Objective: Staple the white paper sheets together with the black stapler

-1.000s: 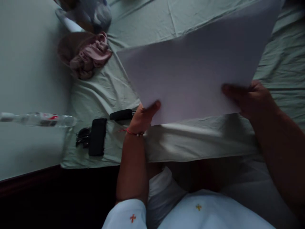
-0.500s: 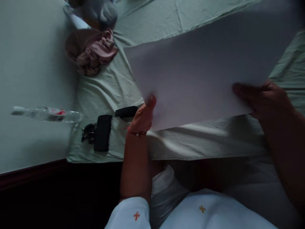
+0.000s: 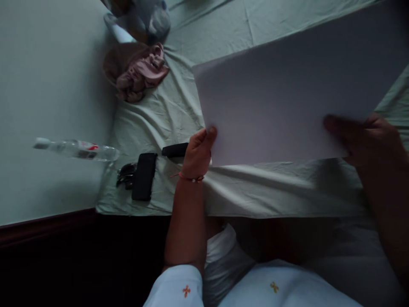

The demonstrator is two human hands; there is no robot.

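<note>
A large white sheet of paper [image 3: 281, 98] is held up at a slant above the cloth-covered surface. My left hand [image 3: 200, 151] pinches its left edge near the lower corner, thumb on top. On the right, my right hand [image 3: 370, 136] grips the lower edge, its thumb lying over the face of the sheet and the other fingers mostly behind it. The sheet's upper right corner fades into shadow. A black elongated object [image 3: 174, 150] lies just left of my left hand, partly covered by it.
A black phone [image 3: 144, 177] lies beside dark keys or glasses [image 3: 127, 175] at the left. A clear plastic bottle [image 3: 78, 150] stands near the wall [image 3: 57, 76]. Crumpled pink cloth [image 3: 142, 74] and a plastic bag [image 3: 150, 21] sit farther back on the pale green sheet [image 3: 153, 121].
Both hands and the paper appear shifted slightly right in view, along with the surroundings. The paper's lower left corner now sits a little higher. Both hands keep their hold.
</note>
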